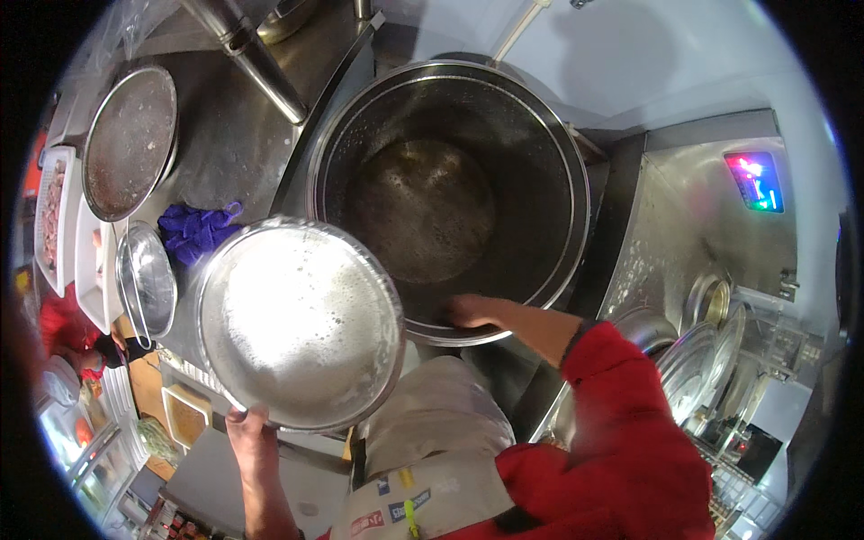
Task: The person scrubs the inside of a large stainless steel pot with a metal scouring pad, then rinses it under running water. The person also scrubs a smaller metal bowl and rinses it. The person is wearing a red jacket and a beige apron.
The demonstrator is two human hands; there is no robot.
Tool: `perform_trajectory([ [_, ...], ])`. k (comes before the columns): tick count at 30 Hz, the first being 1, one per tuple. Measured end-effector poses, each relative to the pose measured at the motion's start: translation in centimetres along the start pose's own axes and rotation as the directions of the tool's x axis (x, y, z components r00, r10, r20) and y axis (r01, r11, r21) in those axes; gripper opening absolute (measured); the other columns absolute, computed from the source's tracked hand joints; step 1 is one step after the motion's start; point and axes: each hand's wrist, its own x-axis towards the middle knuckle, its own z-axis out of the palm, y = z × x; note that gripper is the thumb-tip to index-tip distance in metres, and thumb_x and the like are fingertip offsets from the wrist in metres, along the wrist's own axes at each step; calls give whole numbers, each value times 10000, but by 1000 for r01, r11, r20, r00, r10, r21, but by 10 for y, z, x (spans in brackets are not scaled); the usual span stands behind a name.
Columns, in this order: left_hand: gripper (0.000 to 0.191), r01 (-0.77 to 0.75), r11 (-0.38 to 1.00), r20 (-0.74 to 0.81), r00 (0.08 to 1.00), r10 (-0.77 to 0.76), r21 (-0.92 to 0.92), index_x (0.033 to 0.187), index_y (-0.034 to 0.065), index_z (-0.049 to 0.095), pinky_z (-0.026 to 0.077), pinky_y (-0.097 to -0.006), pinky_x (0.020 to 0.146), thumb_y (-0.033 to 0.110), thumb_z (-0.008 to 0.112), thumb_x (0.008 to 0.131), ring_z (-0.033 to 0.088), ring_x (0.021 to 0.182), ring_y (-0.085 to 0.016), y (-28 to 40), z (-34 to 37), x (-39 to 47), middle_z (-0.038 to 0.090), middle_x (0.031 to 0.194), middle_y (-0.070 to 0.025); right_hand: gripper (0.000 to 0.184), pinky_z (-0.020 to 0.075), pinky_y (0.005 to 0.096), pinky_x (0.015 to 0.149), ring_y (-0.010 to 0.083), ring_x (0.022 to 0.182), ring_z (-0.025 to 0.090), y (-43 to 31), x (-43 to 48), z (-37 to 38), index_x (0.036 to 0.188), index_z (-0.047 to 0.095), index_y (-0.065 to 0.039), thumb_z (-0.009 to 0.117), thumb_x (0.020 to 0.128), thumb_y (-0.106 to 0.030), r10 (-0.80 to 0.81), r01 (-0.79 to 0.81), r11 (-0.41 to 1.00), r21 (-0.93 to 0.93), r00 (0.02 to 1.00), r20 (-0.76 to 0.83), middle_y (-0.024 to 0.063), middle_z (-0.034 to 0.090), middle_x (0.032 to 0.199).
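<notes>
A large round metal pot (567, 263) stands in front of me, its inside dark with what looks like a shallow layer of liquid or residue at the bottom. My right hand (472, 311) reaches over the near rim into the pot; its fingers are blurred and in shadow, so whether they hold anything cannot be told. At the left, my left hand (250, 422) grips the edge of a wide round metal lid or shallow pan (304, 331), which is tilted, shines brightly and is dotted with droplets. It partly overlaps the pot's rim in view.
A purple cloth (196, 231) lies on the steel counter (229, 155), beside a metal strainer or bowl (150, 280) and a round-topped metal vessel (131, 143). White trays (57, 223) hold pieces of food. A co-worker's gloved hand (111, 352) is at the far left. Metal lids (692, 368) stand at right.
</notes>
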Motion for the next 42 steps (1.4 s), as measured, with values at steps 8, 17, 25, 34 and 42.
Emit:
perform_trajectory([
  [8, 250, -80, 959, 192, 981, 28, 271, 1041, -50, 615, 531, -275, 645, 82, 637, 830, 638, 751, -159, 45, 79, 55, 651, 919, -65, 209, 560, 382, 622, 245, 794, 643, -48, -13, -79, 1105, 569, -23, 511, 965, -166, 267, 407, 5, 914, 880, -393, 124, 634, 961],
  [17, 327, -194, 834, 394, 919, -30, 516, 1149, -98, 593, 622, -327, 646, 11, 587, 840, 701, 781, -213, 53, 240, 117, 690, 993, -141, 267, 518, 479, 938, 275, 983, 655, 23, -11, -121, 1080, 662, -57, 542, 956, -261, 366, 512, -428, 745, 852, -375, 120, 686, 1081],
  [25, 175, -718, 285, 649, 696, 307, 635, 901, -43, 671, 518, -443, 877, 88, 651, 788, 628, 986, -442, 45, 314, 120, 651, 1014, -315, 439, 450, 511, 1030, 317, 1213, 558, 56, 23, -124, 1332, 556, -63, 431, 994, -315, 266, 621, -450, 641, 779, -568, 131, 588, 1323],
  [34, 88, -860, -320, 854, 220, 472, 399, 771, -26, 601, 587, -410, 838, -2, 670, 721, 472, 1319, -424, 61, 318, 76, 375, 1493, -294, 374, 530, 512, 885, 300, 1147, 572, 74, 15, -106, 1243, 574, -89, 560, 960, -332, 355, 613, -510, 603, 789, -502, 129, 586, 1262],
  [42, 86, -860, -265, 735, 171, 656, 437, 778, 2, 577, 579, -445, 880, 50, 646, 759, 501, 1296, -439, 59, 274, 89, 384, 1491, -294, 322, 599, 336, 579, 236, 843, 663, 41, -37, -112, 1206, 578, -72, 637, 931, -228, 539, 467, 208, 859, 679, -499, 113, 630, 1020],
])
